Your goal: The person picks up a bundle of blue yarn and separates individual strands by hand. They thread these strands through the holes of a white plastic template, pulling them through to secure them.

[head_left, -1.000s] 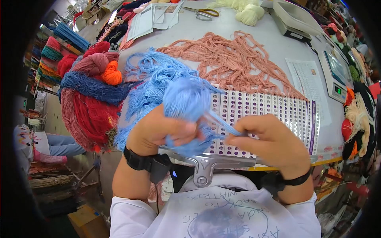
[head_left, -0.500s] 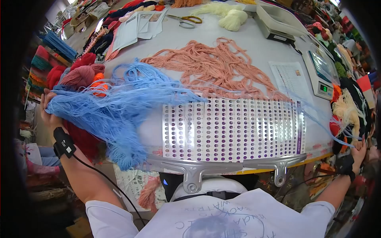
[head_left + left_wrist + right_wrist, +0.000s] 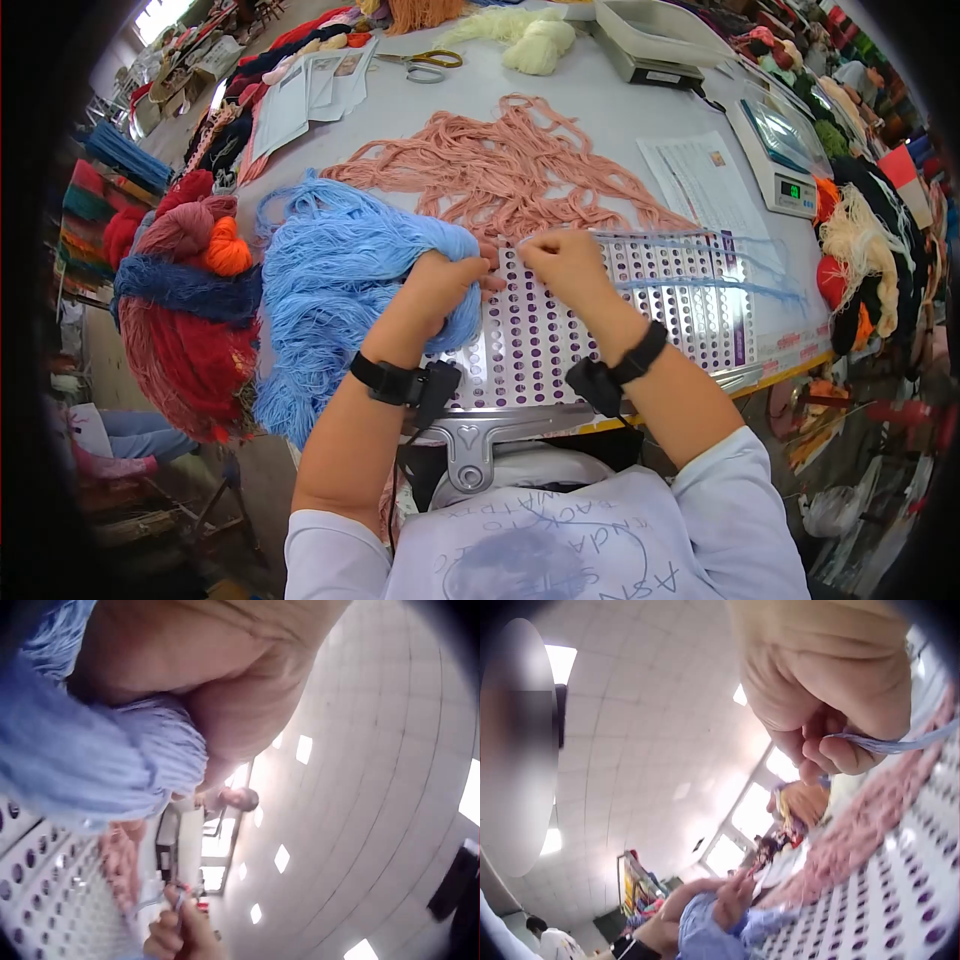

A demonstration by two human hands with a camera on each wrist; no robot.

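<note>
My left hand (image 3: 440, 285) grips a thick hank of light blue yarn (image 3: 330, 270), fingers and thumb curled round its right end. The hank hangs in a loose bundle over the left part of the table. Thin strands of blue yarn (image 3: 900, 744) are pinched in my right hand (image 3: 570, 262), which is close to the left hand. Those strands trail rightward in the head view above the white card (image 3: 510, 370), which has rows of purple-filled holes. A heap of salmon-pink yarn (image 3: 480, 165) lies just beyond both hands.
Red, dark blue and orange hanks (image 3: 190, 290) hang at the table's left edge. Scissors (image 3: 425, 62) and paper sheets (image 3: 310, 95) lie at the back. A digital scale (image 3: 780, 165) stands at the right, near a printed sheet (image 3: 690, 180). Metal clips (image 3: 470, 450) line the front edge.
Half a second ago my hands were spread far apart, with the blue yarn stretched leftward. Now both have come together over the card, and the loose strands trail to the right.
</note>
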